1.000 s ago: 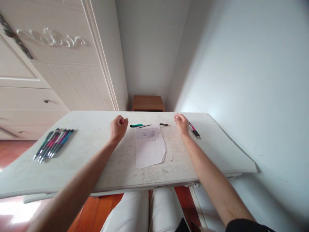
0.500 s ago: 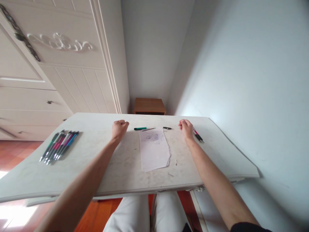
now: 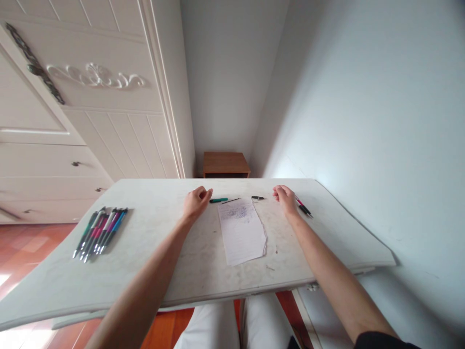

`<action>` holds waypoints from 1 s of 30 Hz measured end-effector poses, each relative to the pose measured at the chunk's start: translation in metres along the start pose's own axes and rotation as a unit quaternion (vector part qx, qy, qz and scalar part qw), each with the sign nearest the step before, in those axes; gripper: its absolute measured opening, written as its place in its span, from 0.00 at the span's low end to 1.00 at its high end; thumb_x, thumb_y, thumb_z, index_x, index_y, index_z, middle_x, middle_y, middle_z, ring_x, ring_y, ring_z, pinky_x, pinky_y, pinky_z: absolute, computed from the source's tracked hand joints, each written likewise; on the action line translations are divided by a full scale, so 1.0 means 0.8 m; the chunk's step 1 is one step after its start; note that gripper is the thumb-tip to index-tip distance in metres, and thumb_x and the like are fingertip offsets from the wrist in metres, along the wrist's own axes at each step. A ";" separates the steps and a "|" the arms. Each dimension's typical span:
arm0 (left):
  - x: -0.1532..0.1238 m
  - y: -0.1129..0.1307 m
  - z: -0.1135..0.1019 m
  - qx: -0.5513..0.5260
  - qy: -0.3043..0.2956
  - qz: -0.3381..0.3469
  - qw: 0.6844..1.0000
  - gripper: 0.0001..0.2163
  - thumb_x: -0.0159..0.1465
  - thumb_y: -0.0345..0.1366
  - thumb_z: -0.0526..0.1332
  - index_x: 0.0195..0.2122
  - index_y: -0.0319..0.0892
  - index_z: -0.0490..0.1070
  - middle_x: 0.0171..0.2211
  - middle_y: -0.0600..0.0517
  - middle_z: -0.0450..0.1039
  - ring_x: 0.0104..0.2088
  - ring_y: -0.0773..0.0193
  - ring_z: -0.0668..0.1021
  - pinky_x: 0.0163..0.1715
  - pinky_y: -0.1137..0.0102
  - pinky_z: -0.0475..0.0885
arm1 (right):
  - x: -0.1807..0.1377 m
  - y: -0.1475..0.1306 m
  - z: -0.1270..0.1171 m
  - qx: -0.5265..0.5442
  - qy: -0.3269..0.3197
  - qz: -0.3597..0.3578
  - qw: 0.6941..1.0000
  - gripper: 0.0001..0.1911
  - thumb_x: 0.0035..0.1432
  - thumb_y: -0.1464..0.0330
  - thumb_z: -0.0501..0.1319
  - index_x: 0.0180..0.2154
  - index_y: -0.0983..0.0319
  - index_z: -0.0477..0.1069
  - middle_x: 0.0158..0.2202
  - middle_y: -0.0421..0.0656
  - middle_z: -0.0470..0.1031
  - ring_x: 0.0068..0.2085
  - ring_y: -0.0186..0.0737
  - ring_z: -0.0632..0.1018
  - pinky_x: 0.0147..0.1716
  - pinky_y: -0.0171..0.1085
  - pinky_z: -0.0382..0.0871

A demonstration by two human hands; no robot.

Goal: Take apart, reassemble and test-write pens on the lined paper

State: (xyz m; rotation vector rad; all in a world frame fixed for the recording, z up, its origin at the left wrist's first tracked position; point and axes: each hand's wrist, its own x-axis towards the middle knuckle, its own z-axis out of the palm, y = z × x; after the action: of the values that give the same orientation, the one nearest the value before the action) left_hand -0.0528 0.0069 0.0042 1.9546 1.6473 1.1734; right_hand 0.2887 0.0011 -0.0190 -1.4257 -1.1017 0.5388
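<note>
My left hand (image 3: 197, 201) is loosely curled at the left end of a green pen barrel (image 3: 219, 199); whether it touches the barrel I cannot tell. Beside the barrel lies a thin dark pen refill (image 3: 231, 200), at the top edge of a torn, scribbled sheet of paper (image 3: 241, 235). Farther right is a short black pen part (image 3: 257, 198). My right hand (image 3: 285, 198) rests on the table with fingers curled in, and nothing shows in it. Just right of it lie a pink-and-black pen (image 3: 303, 207) and another dark piece, partly hidden by the hand.
Several coloured pens (image 3: 100, 232) lie side by side on the left of the white table (image 3: 152, 271). A pale cabinet (image 3: 109, 135) stands behind on the left, a wall (image 3: 363, 121) runs along the right, and a small brown wooden stand (image 3: 225, 163) is beyond the far edge.
My left hand has moved right, up to the green barrel, and its fist has loosened. The right fist has loosened a little in place. The whole view has shifted slightly.
</note>
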 end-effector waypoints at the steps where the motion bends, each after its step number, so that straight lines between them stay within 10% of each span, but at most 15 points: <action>1: 0.000 -0.002 0.002 -0.010 -0.014 0.026 1.000 0.15 0.61 0.47 0.56 0.23 0.43 0.64 0.22 0.55 0.65 0.24 0.67 0.66 0.26 0.72 0.60 | -0.001 -0.001 0.000 -0.016 0.002 -0.008 1.000 0.18 0.53 0.53 0.57 0.29 0.63 0.71 0.21 0.39 0.71 0.22 0.35 0.69 0.24 0.34 0.64; 6: 0.003 -0.015 0.013 -0.016 -0.095 0.085 0.992 0.12 0.61 0.41 0.59 0.41 0.44 0.77 0.40 0.48 0.75 0.37 0.60 0.76 0.42 0.66 0.70 | -0.024 -0.021 0.002 -0.172 -0.014 -0.172 0.970 0.14 0.59 0.59 0.54 0.33 0.60 0.73 0.28 0.43 0.76 0.29 0.41 0.75 0.35 0.40 0.69; 14: 0.005 -0.020 0.018 0.045 -0.137 0.099 0.985 0.10 0.62 0.36 0.60 0.40 0.46 0.81 0.42 0.48 0.78 0.45 0.56 0.76 0.51 0.62 0.68 | -0.085 -0.066 0.046 -0.203 -0.190 -0.332 0.901 0.10 0.65 0.66 0.54 0.39 0.59 0.75 0.35 0.46 0.77 0.38 0.43 0.77 0.43 0.42 0.71; 30: -0.002 -0.004 0.023 0.019 -0.057 -0.017 0.998 0.08 0.63 0.37 0.60 0.39 0.48 0.79 0.39 0.49 0.79 0.39 0.55 0.77 0.39 0.64 0.68 | -0.081 -0.083 0.110 -0.278 -0.306 -0.347 0.842 0.07 0.60 0.73 0.62 0.38 0.59 0.79 0.32 0.44 0.77 0.35 0.39 0.76 0.37 0.36 0.69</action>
State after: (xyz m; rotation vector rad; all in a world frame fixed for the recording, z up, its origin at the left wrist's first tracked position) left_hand -0.0407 0.0109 -0.0096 1.9686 1.6495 1.0065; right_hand 0.1653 -0.0190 0.0087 -1.2036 -2.3159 0.1253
